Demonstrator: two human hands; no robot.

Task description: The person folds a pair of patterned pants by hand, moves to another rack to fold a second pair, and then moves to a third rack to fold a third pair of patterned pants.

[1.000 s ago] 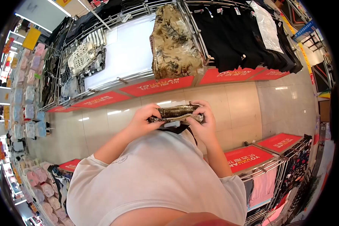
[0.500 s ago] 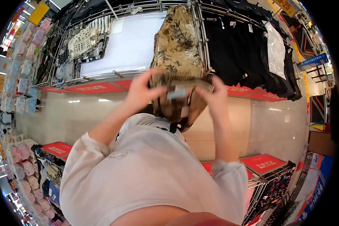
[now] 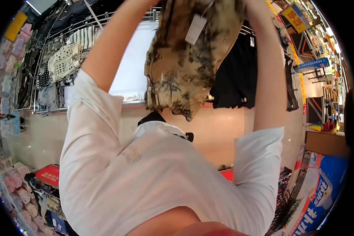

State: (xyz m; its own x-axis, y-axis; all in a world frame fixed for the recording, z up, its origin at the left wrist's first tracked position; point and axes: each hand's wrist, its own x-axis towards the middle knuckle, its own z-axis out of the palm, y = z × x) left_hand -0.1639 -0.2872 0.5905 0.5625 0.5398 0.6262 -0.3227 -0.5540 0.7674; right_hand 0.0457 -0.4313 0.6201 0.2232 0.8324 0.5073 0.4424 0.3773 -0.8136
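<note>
Since the earlier frame the patterned garment (image 3: pixel 181 74) has risen toward twelve o'clock — black clothes (image 3: pixel 236 80) at one, white surface (image 3: pixel 135 55) at eleven, pale tag (image 3: pixel 196 29) on its front. Left hand and right hand are out of frame — grip can't be told.

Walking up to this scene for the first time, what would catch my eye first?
Probably the tan garment with dark tree-like prints, hanging at the top centre between two raised arms, with a pale tag near its upper part. Next, perhaps, the wearer's white shirt, filling the lower middle. The bright blue panel with white lettering at the lower right also stands out.
</note>
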